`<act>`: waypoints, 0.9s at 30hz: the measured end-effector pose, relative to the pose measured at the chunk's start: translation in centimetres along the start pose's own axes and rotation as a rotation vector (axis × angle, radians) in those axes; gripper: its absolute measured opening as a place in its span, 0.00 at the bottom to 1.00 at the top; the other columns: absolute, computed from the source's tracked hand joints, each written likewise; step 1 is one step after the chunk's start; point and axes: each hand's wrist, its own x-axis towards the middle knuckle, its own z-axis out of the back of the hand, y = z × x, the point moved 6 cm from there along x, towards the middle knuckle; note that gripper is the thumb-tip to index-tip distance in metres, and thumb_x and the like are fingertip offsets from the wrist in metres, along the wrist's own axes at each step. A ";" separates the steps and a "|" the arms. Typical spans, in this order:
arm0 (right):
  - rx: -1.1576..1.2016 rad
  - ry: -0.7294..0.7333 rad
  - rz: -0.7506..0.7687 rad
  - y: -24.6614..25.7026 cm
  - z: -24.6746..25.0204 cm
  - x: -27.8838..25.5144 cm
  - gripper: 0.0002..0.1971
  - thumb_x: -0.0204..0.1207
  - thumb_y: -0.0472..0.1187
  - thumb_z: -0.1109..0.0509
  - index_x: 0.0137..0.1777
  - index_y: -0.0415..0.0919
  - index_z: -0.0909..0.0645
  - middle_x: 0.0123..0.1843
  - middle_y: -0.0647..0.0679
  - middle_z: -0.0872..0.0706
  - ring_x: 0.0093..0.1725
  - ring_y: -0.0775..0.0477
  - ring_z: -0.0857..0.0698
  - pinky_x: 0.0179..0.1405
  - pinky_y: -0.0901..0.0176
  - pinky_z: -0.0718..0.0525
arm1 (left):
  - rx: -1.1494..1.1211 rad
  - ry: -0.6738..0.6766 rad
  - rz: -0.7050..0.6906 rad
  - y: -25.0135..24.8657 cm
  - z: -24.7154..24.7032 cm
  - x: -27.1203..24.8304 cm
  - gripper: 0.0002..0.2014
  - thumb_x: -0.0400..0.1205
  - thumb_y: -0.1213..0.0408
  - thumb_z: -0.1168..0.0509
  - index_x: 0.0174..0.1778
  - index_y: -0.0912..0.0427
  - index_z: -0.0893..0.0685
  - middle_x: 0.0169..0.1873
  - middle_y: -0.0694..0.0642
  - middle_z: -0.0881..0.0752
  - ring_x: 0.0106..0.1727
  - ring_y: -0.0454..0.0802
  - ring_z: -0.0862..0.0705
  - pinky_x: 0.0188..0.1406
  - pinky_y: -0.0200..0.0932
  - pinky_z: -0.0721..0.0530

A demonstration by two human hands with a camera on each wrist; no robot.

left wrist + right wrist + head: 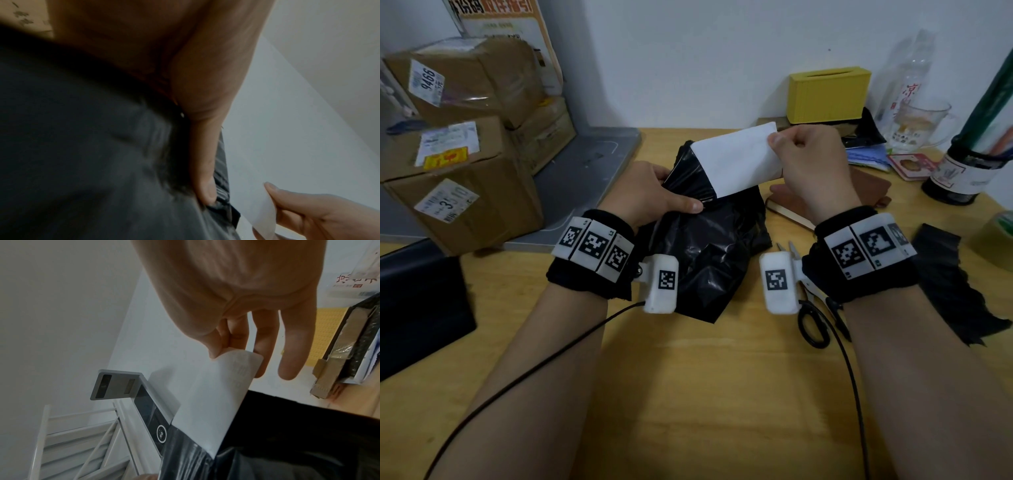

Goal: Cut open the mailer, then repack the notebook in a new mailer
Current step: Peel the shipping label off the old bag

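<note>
A crumpled black mailer [709,246] lies mid-table, its top lifted by my left hand [671,195], which grips the plastic between thumb and fingers. In the left wrist view my thumb [203,162] presses into the dark plastic [82,146]. My right hand [791,147] pinches the upper corner of a white sheet [736,161] that sticks out of the mailer's mouth; the right wrist view shows the pinch [228,345] on the sheet [211,394]. A brown notebook [869,188] lies on the table behind my right hand. Scissors [811,318] lie under my right wrist.
A torn black mailer piece [955,284] lies at the right, with a tape roll [996,236] beyond it. Stacked cardboard boxes [458,171] fill the left. A yellow box [828,94], glass mug [921,123] and bottles [959,171] stand at the back right.
</note>
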 end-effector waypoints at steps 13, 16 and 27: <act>0.084 0.011 -0.048 -0.9 0.0 0.5 0.10 0.88 0.44 0.35 0.50 0.39 0.16 0.46 0.53 0.22 0.49 0.50 0.16 0.29 0.53 0.08 | -0.085 -0.088 0.029 0.9 1.1 0.6 0.20 0.61 0.64 0.13 0.46 0.56 0.12 0.44 0.52 0.08 0.44 0.50 0.08 0.51 0.48 0.12; 0.095 0.010 -0.048 -1.0 0.1 0.6 0.10 0.88 0.44 0.35 0.49 0.40 0.17 0.46 0.53 0.23 0.49 0.51 0.17 0.30 0.53 0.07 | -0.133 -0.110 0.021 0.9 1.2 0.6 0.19 0.62 0.67 0.14 0.41 0.54 0.15 0.45 0.55 0.08 0.41 0.50 0.09 0.45 0.45 0.12; 0.107 0.014 -0.040 -1.1 -0.3 0.6 0.10 0.89 0.43 0.36 0.52 0.38 0.16 0.47 0.53 0.22 0.51 0.49 0.15 0.31 0.51 0.07 | -0.197 -0.143 0.029 1.8 1.5 1.2 0.18 0.62 0.69 0.14 0.37 0.53 0.16 0.44 0.57 0.08 0.41 0.53 0.09 0.45 0.47 0.11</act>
